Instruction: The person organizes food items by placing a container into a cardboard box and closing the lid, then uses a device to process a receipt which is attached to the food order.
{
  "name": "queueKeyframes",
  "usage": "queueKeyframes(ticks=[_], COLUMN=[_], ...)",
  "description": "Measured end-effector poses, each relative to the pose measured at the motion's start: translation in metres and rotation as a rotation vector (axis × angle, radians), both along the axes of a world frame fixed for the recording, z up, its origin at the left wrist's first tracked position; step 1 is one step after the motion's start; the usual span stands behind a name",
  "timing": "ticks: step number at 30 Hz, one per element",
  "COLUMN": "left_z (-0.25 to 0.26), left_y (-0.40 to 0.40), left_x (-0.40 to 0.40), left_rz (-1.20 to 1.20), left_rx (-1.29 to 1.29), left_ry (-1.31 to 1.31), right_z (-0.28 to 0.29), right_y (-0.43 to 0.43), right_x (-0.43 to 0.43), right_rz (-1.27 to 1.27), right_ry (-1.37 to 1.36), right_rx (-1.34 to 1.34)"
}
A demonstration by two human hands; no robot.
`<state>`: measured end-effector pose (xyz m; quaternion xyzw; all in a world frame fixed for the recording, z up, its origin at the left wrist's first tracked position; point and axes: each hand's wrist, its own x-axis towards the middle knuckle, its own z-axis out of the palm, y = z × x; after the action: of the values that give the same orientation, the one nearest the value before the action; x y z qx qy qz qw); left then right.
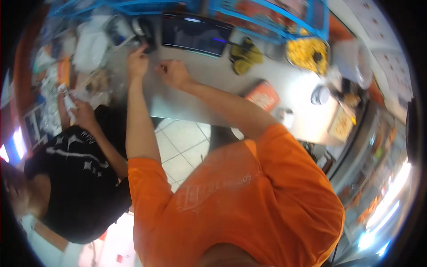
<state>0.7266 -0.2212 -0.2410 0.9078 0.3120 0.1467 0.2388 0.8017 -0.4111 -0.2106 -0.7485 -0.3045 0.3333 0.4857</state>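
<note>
My left hand (137, 63) is over the grey counter (213, 71), its fingers pointing toward a black device (143, 30) at the back. Blur hides whether it touches that device or holds anything. To its right, my right hand (175, 73) has its fingers curled, with a dark spot between thumb and fingers that I cannot make out. Behind the right hand stands a dark flat screen (196, 35). Beside the screen lies an olive-yellow and black object (246, 56), too blurred to name.
A person in a black shirt (76, 180) on the left holds a white object (68, 102) near plastic bags (51, 106). Blue crates (267, 13) line the back. Rightward are a container of yellow pieces (307, 55), a red-orange box (263, 95) and a round-lidded container (320, 95).
</note>
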Motion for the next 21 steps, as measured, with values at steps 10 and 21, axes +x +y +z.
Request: queueKeyframes(ticks=[10, 21], left_z=[0.065, 0.037], left_y=[-0.405, -0.469], left_x=[0.020, 0.027], left_rz=[-0.269, -0.358], left_rx=[-0.265, 0.052], left_ry=[-0.187, 0.280], right_z=[0.053, -0.001], right_y=[-0.405, -0.460], right_x=[0.049, 0.061], right_rz=[-0.118, -0.085], right_ry=[-0.108, -0.141], right_rx=[-0.588, -0.451])
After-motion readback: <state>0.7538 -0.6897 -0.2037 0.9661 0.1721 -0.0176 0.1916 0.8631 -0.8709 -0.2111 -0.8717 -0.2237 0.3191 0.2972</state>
